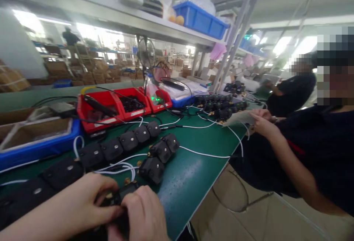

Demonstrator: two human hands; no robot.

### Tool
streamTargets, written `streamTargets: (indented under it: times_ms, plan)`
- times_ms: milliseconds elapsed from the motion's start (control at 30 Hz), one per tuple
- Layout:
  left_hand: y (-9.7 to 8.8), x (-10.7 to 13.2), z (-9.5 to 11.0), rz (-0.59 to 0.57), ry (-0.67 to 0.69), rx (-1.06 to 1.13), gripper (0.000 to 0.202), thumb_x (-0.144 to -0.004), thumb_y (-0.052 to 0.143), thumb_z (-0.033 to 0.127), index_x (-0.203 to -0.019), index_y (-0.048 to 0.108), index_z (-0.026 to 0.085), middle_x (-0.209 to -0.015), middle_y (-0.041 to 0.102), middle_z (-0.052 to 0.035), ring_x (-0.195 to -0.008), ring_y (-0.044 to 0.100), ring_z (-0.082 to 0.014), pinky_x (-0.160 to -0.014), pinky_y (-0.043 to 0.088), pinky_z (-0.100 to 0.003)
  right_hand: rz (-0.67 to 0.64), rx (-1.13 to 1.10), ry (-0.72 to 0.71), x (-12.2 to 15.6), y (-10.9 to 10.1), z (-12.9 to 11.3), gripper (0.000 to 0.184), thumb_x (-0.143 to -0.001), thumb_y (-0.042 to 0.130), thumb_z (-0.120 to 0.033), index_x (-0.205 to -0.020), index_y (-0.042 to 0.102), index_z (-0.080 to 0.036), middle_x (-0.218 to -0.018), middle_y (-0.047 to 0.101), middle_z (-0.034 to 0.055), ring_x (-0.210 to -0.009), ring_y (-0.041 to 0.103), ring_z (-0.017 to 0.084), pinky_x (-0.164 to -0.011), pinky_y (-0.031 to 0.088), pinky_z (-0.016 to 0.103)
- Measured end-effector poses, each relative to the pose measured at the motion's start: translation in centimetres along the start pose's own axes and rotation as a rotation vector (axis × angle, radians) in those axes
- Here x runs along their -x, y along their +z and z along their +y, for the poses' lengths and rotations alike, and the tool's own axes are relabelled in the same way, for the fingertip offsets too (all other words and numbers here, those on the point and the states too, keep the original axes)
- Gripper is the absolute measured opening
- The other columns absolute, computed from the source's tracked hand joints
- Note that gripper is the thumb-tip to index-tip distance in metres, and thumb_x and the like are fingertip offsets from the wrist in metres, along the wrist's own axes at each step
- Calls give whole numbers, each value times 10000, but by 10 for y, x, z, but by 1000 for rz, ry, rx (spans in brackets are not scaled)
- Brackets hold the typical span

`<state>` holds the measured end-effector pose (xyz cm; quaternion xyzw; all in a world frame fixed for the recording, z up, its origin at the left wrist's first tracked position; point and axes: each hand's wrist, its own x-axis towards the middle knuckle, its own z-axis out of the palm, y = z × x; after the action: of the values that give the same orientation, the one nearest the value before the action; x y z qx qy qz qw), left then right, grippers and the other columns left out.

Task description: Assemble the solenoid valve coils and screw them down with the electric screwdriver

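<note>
Low in the view, my left hand (94,196) and my right hand (145,211) are together on a black box-shaped unit (127,189). Fingers of both are closed around it and cover most of it. A brass-coloured fitting sticks out at its far end. Just beyond my right hand stands a short row of similar black units (152,169) with brass fittings. To the left runs a longer row of these units (95,154), each with a small shiny spot on its face. White cables (124,167) lie between the rows.
Red bins (101,123) with black parts line the back of the green table (190,178). A blue tray (74,134) stands at left. More black units (218,104) stand farther right. A co-worker at the right holds a paper-like sheet (239,118). Overhead is a shelf with a blue crate (201,20).
</note>
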<state>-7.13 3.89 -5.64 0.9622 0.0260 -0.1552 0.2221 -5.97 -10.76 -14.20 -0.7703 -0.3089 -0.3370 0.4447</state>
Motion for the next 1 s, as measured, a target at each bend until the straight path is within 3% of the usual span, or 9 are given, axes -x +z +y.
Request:
streamTargets:
  times_ms: [33, 67, 167, 300, 400, 500, 733, 900, 1000]
  plan:
    - [-4, 2, 4, -23, -71, -4, 266, -720, 653, 400, -708, 714, 141, -565, 514, 28, -559, 477, -140, -503, 305, -252, -52, -35, 1, -1, -6, 2, 90, -881, 456, -227, -903, 536, -191, -784, 565, 57, -712, 573, 210, -599, 525, 338]
    - [-9, 3, 7, -67, -112, 28, 315, -690, 660, 443, -777, 740, 150, -570, 510, 31, -566, 472, -144, -506, 297, -252, -86, -67, -8, -3, -11, 5, 139, -861, 474, -195, -976, 551, -182, -836, 576, 69, -752, 575, 210, -635, 537, 341]
    - [-21, 13, 9, -53, -176, 105, 519, -660, 664, 564, -1009, 757, 193, -615, 532, 27, -589, 496, -162, -520, 310, -254, -133, -98, -36, -10, -25, 17, 357, -840, 528, -183, -1195, 544, -153, -1042, 578, 127, -925, 570, 241, -743, 559, 385]
    - [-23, 37, -5, 19, -285, 13, 544, -606, 745, 553, -1059, 758, 251, -694, 623, -6, -632, 564, -205, -544, 334, -271, -250, -94, -112, -18, -32, 29, 348, -849, 569, -191, -1195, 576, -157, -1090, 584, 132, -983, 551, 254, -785, 558, 405]
    - [-15, 47, -15, 55, -310, -35, 435, -592, 784, 487, -973, 772, 277, -715, 658, -18, -677, 585, -221, -561, 330, -272, -295, -154, -209, -18, -32, 28, 362, -884, 539, -149, -1244, 568, -118, -1107, 607, 135, -1035, 545, 246, -857, 551, 397]
    - [-7, 44, -19, 11, -305, 28, 308, -647, 734, 489, -826, 760, 240, -648, 621, -5, -608, 540, -189, -514, 285, -269, -318, -194, -296, -16, -31, 27, 370, -906, 493, -96, -1267, 574, -84, -1166, 613, 141, -1110, 532, 239, -934, 541, 379]
    - [0, 34, -9, 27, -327, 188, 423, -709, 651, 599, -736, 688, 179, -576, 496, 38, -529, 446, -136, -484, 250, -257, -458, -172, -500, -34, -32, 46, 390, -916, 479, -30, -1294, 575, -23, -1218, 634, 149, -1180, 515, 247, -995, 558, 392]
    - [-9, 39, -2, 139, -313, 162, 409, -705, 680, 588, -861, 746, 216, -630, 580, 8, -589, 523, -175, -525, 297, -254, -515, -156, -501, -42, -31, 55, 454, -893, 472, -10, -1332, 560, -81, -1244, 622, 139, -1194, 525, 252, -983, 566, 420]
    - [-11, 57, 12, 327, -306, 394, 460, -735, 638, 624, -904, 747, 210, -598, 569, 17, -581, 495, -162, -544, 316, -247, -449, -207, -409, -44, -38, 47, 435, -890, 507, -37, -1310, 569, -130, -1245, 605, 138, -1178, 558, 229, -975, 562, 393]
